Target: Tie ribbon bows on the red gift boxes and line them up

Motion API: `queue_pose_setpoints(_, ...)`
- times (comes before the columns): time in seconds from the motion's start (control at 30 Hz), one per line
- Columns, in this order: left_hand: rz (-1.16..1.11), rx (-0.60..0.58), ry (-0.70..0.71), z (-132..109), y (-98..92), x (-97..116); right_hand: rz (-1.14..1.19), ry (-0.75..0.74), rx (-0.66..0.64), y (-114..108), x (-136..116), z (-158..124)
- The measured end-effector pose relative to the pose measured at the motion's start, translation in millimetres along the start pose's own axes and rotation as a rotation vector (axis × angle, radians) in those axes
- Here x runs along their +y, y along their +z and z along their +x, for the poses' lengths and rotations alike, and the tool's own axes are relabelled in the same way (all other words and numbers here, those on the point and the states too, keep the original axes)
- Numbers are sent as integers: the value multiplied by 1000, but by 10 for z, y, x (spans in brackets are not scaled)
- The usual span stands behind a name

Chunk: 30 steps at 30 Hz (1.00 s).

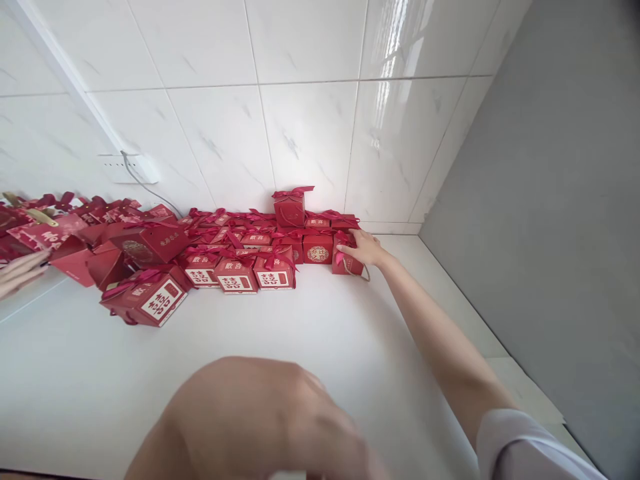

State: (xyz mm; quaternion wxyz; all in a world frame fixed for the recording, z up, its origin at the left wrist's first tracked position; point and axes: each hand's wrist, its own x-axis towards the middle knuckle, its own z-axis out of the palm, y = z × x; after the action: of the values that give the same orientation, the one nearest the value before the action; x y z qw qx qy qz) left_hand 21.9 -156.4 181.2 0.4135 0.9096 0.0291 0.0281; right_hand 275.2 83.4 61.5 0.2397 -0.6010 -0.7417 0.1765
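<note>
My right hand (369,249) is at the right end of the row, its thumb and fingers around the top of a small red gift box (345,265). This box has a ribbon bow and a beige cord loop hanging at its right. Directly left of it stands a red box with a round gold emblem (318,252). My left hand (255,417) is large and blurred in the near foreground, above the white table (300,320). It is bent downward, and its fingers are smeared and partly cut off by the lower edge, so what they hold cannot be made out.
Several ribboned red boxes (237,275) stand in rows along the tiled wall (305,133); one box (289,208) sits on top. A tilted box (150,300) lies at the left. Another person's hand (23,272) touches the left pile. A cable (145,187) hangs from a socket.
</note>
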Motion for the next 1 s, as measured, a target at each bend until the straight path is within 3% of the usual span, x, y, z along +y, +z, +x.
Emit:
queue_pose_setpoints(0.07, 124, 115, -153, -39, -198, 174, 14, 5, -34, -77, -87, -252)
queue_pose_setpoints(0.17, 312, 276, -472, -124, -359, 173, 72, -35, -102, -263, -269, -716)
queue_pose_setpoints(0.27, 345, 389, -721, -182, -425, -15, 208, -112, -137, -453, -460, -1153)
queue_pose_setpoints(0.4, 291, 439, -845, -193, -465, -360, 277, -128, -120, -456, -590, -1530)
queue_pose_setpoints(0.53, 178, 310, -858, -197, -413, -676, 376, -98, -203, -183, -578, -1801)
queue_pose_setpoints(0.6, 126, 305, -835, -195, -343, -784, 401, -102, -235, -63, -589, -1958)
queue_pose_setpoints(0.8, -8, 517, -648, -138, -79, -986, 202, -309, -81, 18, -816, -2301)
queue_pose_setpoints(0.9, -37, 613, -513, -122, 27, -1094, 200, -327, -82, -7, -861, -2275)
queue_pose_setpoints(1.0, -9, 714, -473, -129, 107, -1175, 326, -278, -79, 14, -766, -2195)
